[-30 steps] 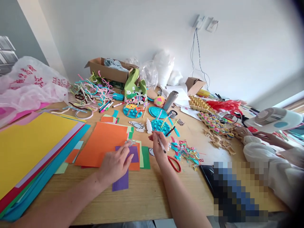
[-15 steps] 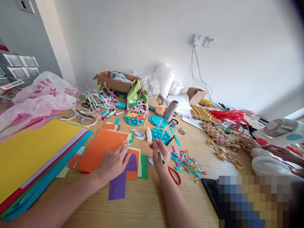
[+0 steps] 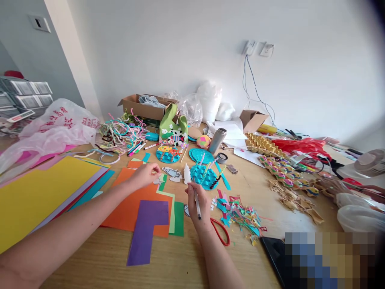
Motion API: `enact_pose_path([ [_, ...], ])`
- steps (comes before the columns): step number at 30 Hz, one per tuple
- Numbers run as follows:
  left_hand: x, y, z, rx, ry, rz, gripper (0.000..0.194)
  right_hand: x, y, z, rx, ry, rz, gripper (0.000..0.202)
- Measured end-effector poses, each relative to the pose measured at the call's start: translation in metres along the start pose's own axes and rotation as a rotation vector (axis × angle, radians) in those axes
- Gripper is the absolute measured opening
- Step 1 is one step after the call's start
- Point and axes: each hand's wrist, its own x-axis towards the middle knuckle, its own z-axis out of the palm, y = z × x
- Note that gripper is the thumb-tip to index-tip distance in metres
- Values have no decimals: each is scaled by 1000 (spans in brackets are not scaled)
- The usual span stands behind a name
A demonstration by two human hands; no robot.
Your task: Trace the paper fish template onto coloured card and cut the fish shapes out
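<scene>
My right hand [image 3: 199,204] is closed around a pen [image 3: 197,204], whose dark end points back toward me. My left hand [image 3: 144,175] hovers over the upper edge of the orange paper [image 3: 120,200], its fingers loosely bent and nothing visible in them. Just under its fingertips lies a small paper cutout [image 3: 158,181]. Fish cutouts [image 3: 172,172] with drawn outlines rest to its right, beside a white glue bottle [image 3: 187,174]. A purple paper piece [image 3: 144,233] overlaps the orange sheet, with green paper [image 3: 179,218] at its side. Part of another cutout is hidden behind my right hand.
Red-handled scissors [image 3: 221,232] lie right of my right wrist, near colourful paper scraps [image 3: 240,212]. Blue egg-carton pieces [image 3: 204,176] and a metal flask [image 3: 217,140] stand beyond. Stacked coloured sheets [image 3: 60,192] fill the left. A phone [image 3: 275,257] lies at front right.
My left hand has moved up and away from me, off the small cutout. My right hand still holds the pen and has shifted slightly. The purple and orange papers appear lower left, partly from camera movement.
</scene>
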Motion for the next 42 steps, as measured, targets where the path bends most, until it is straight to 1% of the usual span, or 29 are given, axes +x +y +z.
enact_pose_path([
  [4, 15, -14, 5, 28, -62, -100, 14, 0, 2, 0, -20, 6, -83, 15],
  [7, 22, -22, 12, 61, -149, -146, 20, 0, 3, 1, -20, 19, -122, 14],
  [11, 30, -29, 22, 85, -277, -159, 30, -2, 4, 0, -13, 21, -135, 13],
  [15, 34, -32, 27, 73, -333, -171, 34, -2, 5, -1, -14, 35, -147, 13],
  [20, 34, -34, 27, 25, -320, -187, 35, 0, 3, -2, -16, 33, -168, 13],
  [23, 36, -36, 25, -35, -333, -194, 35, 1, 1, -3, -30, 31, -181, 13],
  [28, 51, -37, 17, -199, -368, -177, 35, 1, -1, -4, -43, 21, -162, 14],
  [31, 68, -29, 20, -277, -349, -174, 36, 2, -2, -5, -53, 39, -165, 15],
  [35, 90, -11, 35, -314, -295, -180, 36, 4, -1, -5, -55, 60, -183, 14],
  [37, 96, -5, 40, -298, -251, -170, 36, 4, -1, -7, -61, 64, -186, 14],
  [39, 93, -4, 39, -269, -202, -151, 36, 5, 0, -8, -67, 86, -179, 15],
  [40, 88, -5, 37, -253, -178, -141, 35, 6, 1, -9, -67, 103, -167, 15],
  [42, 70, -10, 28, -228, -136, -116, 32, 6, 2, -11, -62, 138, -137, 15],
])
